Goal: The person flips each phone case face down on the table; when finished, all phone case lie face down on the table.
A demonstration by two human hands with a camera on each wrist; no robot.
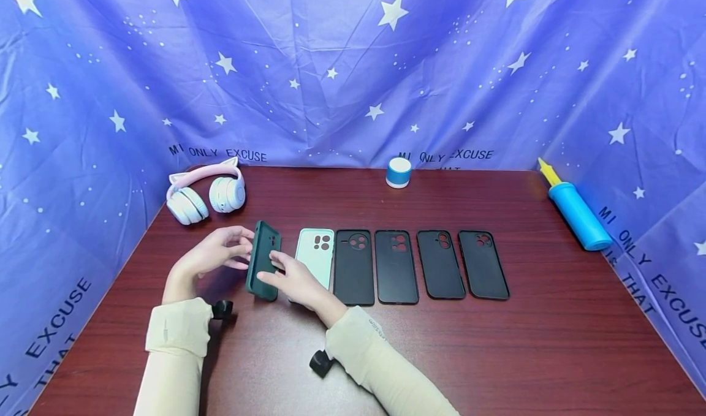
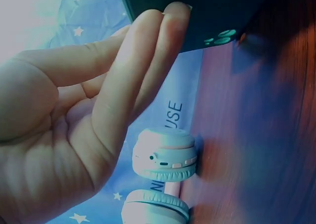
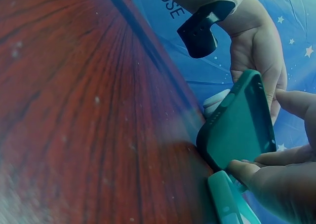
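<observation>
A dark green phone case stands tilted toward its left edge, hollow side facing right. My left hand is to its left; the nearly straight fingers meet the case's back near its camera cutouts. From the right, my right hand holds the case by its lower right edge, with one digit at the rim. Just right of the green case lies a mint phone case, partly covered by my right hand.
Black phone cases continue the row to the right. White and pink cat-ear headphones sit at back left. A small blue-and-white cylinder stands at the back, and a blue hand pump with yellow nozzle lies far right.
</observation>
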